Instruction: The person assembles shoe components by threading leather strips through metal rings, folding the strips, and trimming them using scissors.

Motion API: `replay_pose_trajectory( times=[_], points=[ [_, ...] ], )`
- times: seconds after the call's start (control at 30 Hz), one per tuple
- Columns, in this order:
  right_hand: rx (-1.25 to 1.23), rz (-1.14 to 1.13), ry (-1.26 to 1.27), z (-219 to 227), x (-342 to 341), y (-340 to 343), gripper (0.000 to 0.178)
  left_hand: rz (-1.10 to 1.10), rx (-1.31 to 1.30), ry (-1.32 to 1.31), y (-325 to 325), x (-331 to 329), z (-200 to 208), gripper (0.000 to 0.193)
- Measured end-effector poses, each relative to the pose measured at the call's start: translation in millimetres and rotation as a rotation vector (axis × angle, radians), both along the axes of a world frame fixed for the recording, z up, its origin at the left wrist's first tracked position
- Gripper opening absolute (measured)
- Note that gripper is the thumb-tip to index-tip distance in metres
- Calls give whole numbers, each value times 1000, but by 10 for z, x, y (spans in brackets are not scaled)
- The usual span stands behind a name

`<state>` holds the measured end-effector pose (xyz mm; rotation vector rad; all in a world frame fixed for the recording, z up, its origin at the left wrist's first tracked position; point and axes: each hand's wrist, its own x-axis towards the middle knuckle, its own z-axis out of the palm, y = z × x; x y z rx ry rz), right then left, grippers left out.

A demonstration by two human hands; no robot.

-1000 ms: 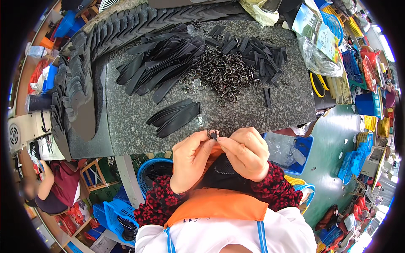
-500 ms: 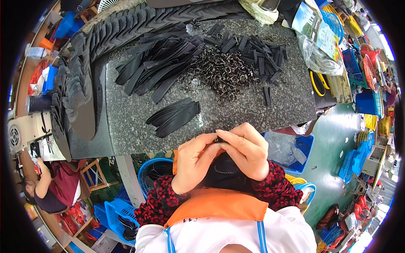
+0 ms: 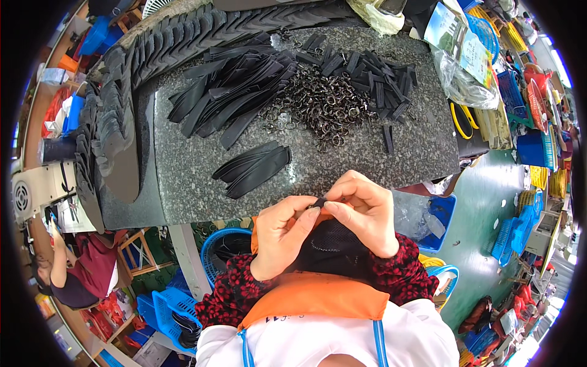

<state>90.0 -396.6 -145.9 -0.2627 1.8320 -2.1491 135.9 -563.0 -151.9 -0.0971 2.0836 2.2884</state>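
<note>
Just past the near edge of the stone-topped table, my left hand (image 3: 282, 235) and my right hand (image 3: 365, 214) meet fingertip to fingertip. Pinched between them is a small black strip (image 3: 320, 202), mostly covered by the fingers; whether metal is on it, I cannot make out. On the speckled tabletop (image 3: 367, 162) lie a heap of dark metal rings or buckles (image 3: 333, 107), short black strips (image 3: 385, 85) to its right and long black straps (image 3: 238, 88) to its left. Closer to my left hand is a small stack of black straps (image 3: 254, 168). One short strip (image 3: 388, 139) lies apart.
A long overlapping row of dark flat pieces (image 3: 119, 153) curves along the table's left and far sides. Yellow-handled scissors (image 3: 463, 120) rest at the right edge. A blue bin (image 3: 437, 223) and a blue basket (image 3: 223, 248) stand below. Another person (image 3: 79, 269) sits at left.
My right hand has shifted slightly right and up, its fingers re-placed. The small black strip now shows more between the fingertips. The heaps on the table look the same.
</note>
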Motion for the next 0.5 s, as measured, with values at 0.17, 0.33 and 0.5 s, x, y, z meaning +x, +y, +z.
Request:
replay_pose_trajectory(
  times=[0.17, 0.33, 0.5],
  points=[
    [-13, 21, -12, 1, -9, 0, 11, 0, -66, 36, -16, 10, 26, 14],
    [40, 41, 18, 17, -21, 39, 9, -70, -500, 454, -136, -130, 26, 18],
    [387, -130, 421, 49, -89, 99, 16, 264, -1171, 343, -404, -326, -186, 29]
  ],
)
